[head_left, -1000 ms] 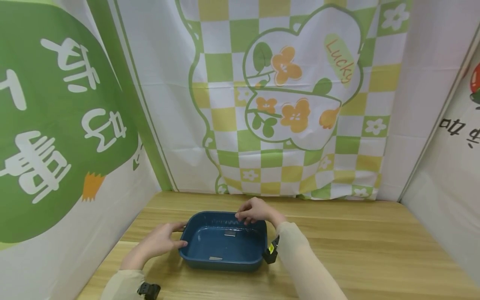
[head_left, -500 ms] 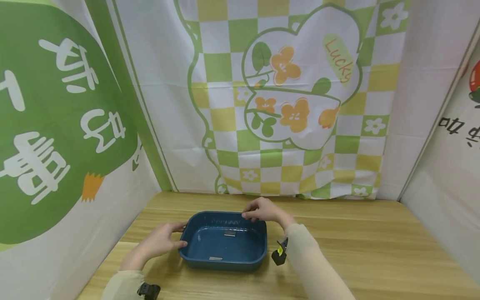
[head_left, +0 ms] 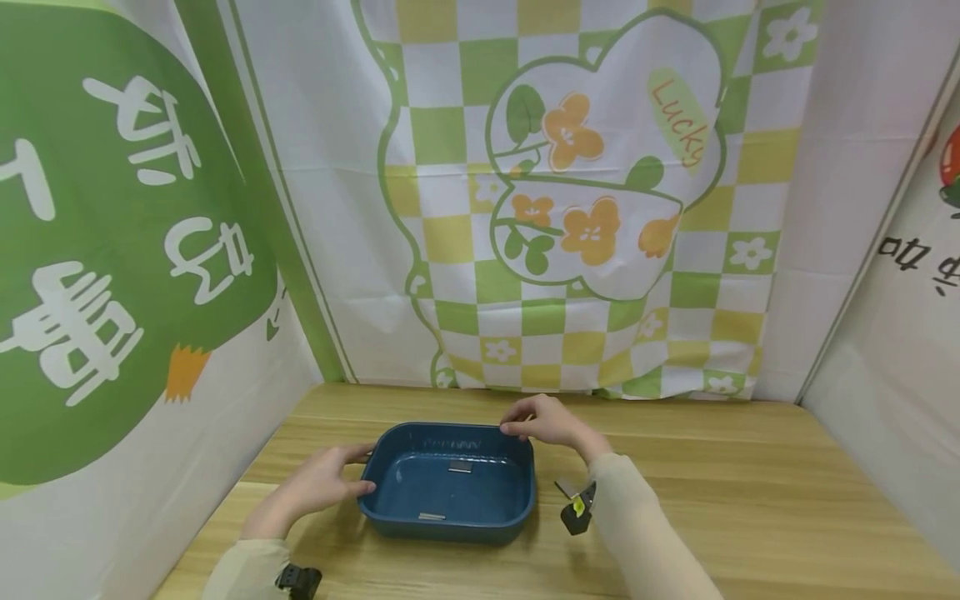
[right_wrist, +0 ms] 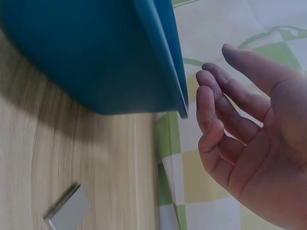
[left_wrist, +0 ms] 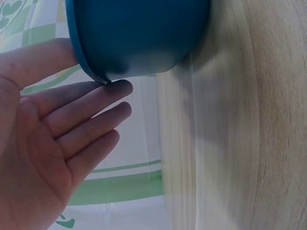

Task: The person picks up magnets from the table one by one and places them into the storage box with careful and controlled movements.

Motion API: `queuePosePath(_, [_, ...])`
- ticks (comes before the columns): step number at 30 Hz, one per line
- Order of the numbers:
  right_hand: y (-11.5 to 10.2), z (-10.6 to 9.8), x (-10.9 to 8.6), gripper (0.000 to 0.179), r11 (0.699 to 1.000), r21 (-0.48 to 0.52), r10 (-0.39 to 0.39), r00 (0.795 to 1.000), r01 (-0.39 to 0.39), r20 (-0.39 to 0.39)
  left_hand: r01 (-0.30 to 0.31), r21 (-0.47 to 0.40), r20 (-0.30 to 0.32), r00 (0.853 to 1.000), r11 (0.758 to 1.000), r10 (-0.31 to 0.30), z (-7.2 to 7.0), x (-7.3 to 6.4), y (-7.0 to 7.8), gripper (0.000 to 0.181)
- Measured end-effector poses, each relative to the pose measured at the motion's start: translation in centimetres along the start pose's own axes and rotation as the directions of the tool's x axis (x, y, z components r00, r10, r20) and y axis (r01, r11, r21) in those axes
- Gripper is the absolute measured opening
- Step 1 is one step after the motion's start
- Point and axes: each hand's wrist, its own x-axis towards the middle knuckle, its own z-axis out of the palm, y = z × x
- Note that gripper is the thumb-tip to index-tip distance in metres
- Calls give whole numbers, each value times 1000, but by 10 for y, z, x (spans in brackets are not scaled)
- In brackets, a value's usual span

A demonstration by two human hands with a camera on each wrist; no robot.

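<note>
A blue rectangular baking dish stands on the wooden table. My left hand holds its left end, thumb over the rim and fingers outside. The left wrist view shows the left hand with its fingers nearly straight beside the dish. My right hand is by the back right corner, fingers loosely bent. In the right wrist view a gap separates the right hand from the dish's rim. Inside the dish lie a flat silvery piece and a thinner-looking silvery piece.
Another flat silvery piece lies on the table right of the dish, near the right wrist's black camera. Printed cloth hangs behind the table, with more cloth on both sides.
My right hand has moved rightward along the dish's back rim to its corner. The silvery piece on the table has come into sight. The left hand and dish have stayed put.
</note>
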Motion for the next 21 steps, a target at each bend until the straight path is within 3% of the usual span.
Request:
queuePosePath(11, [11, -8, -14, 22, 999, 3, -31, 998, 32, -48, 11, -12, 12, 1000, 1000, -11, 0, 1, 0, 62])
queuePosePath(21, [24, -9, -24, 21, 1000, -13, -10, 998, 9, -63, 2, -4, 4, 1000, 1000, -2, 1, 1, -1, 62])
